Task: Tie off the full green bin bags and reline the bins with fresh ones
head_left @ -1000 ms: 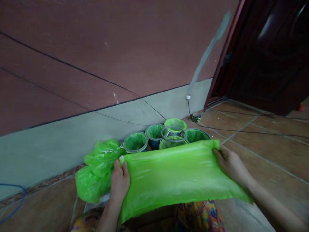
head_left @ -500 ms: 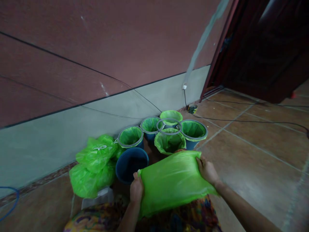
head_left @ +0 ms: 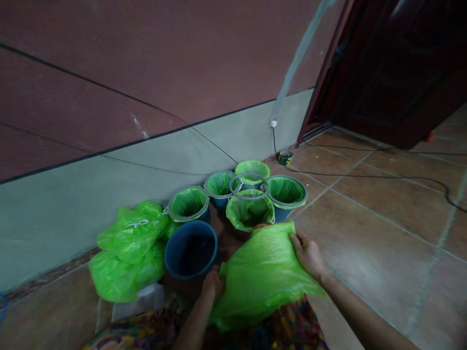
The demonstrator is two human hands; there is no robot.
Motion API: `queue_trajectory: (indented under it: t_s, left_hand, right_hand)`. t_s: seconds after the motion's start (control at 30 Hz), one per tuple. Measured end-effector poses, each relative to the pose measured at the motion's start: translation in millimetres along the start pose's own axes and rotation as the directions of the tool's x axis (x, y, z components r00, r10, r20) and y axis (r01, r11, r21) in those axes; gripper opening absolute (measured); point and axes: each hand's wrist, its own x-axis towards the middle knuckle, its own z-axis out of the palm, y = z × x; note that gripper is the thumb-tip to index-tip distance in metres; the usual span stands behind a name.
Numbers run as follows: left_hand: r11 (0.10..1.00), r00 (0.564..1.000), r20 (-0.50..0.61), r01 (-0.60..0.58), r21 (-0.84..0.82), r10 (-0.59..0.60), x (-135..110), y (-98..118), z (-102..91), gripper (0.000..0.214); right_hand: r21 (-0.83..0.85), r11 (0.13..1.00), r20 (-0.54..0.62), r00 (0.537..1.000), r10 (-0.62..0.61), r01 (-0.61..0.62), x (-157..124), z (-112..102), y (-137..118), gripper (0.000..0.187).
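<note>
A bright green plastic bag (head_left: 262,272) is stretched out over my lap between both hands. My left hand (head_left: 212,286) grips its left edge, low beside the unlined blue bin (head_left: 171,255). At the bag's upper right corner, my right hand (head_left: 308,250) pinches the plastic between thumb and fingers. Just beyond the bag stands a lined bin (head_left: 239,221) with green plastic folded over its rim. A loose grey ring (head_left: 232,187) lies across the tops of the bins behind it.
More lined bins with grey rims, such as one (head_left: 286,214) at the right, stand by the wall. Knotted green bags (head_left: 127,238) pile up at the left, beside a clear plastic container (head_left: 140,304). A small can (head_left: 285,158) and a black cable (head_left: 383,177) lie toward the door (head_left: 386,73).
The bag has slackened and its left side has crumpled inward. My left hand has shifted slightly right and down relative to the bins. The view has moved a little.
</note>
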Motion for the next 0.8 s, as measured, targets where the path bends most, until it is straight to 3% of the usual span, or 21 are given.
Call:
queue_trajectory:
  t_s: [0.1,0.13,0.17,0.23,0.3,0.37,0.43,0.5,0.57,0.67,0.8]
  left_hand:
    - [0.993,0.995,-0.042,-0.086,0.081,0.089,-10.6,17.1,-40.1,0.042]
    - [0.984,0.982,-0.106,-0.149,0.097,0.159,-16.8,30.0,-52.7,0.045]
    - [0.969,0.952,-0.183,-0.230,0.090,0.243,-23.9,46.1,-62.1,0.048]
    - [0.897,0.836,-0.336,-0.436,0.071,0.433,-39.1,84.2,-66.2,0.055]
    - [0.812,0.731,-0.391,-0.577,0.083,0.559,-52.5,120.7,-48.8,0.061]
    - [0.785,0.709,-0.375,-0.613,0.092,0.597,-60.9,146.4,-17.0,0.069]
    - [0.790,0.710,-0.383,-0.605,0.098,0.591,-63.9,159.1,15.5,0.073]
    - [0.793,0.702,-0.402,-0.599,0.112,0.588,-64.0,161.8,37.8,0.074]
    - [0.792,0.693,-0.419,-0.599,0.118,0.587,-64.1,159.7,47.0,0.074]
    - [0.780,0.684,-0.411,-0.615,0.120,0.603,-66.3,155.4,45.3,0.073]
    - [0.774,0.688,-0.392,-0.624,0.112,0.611,-67.6,151.7,39.1,0.075]
  right_hand:
    - [0.061,0.998,0.020,0.999,0.032,-0.033,-0.5,-5.7,-2.9,0.049]
    - [0.104,0.993,0.034,0.998,0.058,-0.061,-1.2,-6.7,-5.3,0.051]
    - [0.170,0.980,0.065,0.994,0.090,-0.100,-2.1,-7.6,-8.5,0.052]
    - [0.343,0.914,0.176,0.971,0.165,-0.217,-4.3,-9.6,-16.7,0.056]
    - [0.478,0.799,0.354,0.912,0.207,-0.366,-7.2,-12.4,-24.5,0.060]
    - [0.519,0.700,0.491,0.841,0.227,-0.491,-10.9,-15.0,-29.3,0.057]
    - [0.510,0.660,0.519,0.809,0.275,-0.552,-15.4,-15.9,-30.1,0.048]
    - [0.472,0.693,0.463,0.822,0.330,-0.544,-20.4,-15.0,-28.6,0.041]
    - [0.417,0.756,0.384,0.852,0.356,-0.504,-25.1,-14.4,-26.7,0.039]
    - [0.376,0.829,0.241,0.908,0.343,-0.413,-28.4,-21.0,-24.0,0.042]
    - [0.254,0.918,0.012,0.950,0.312,-0.305,-23.6,-47.8,-12.4,0.042]
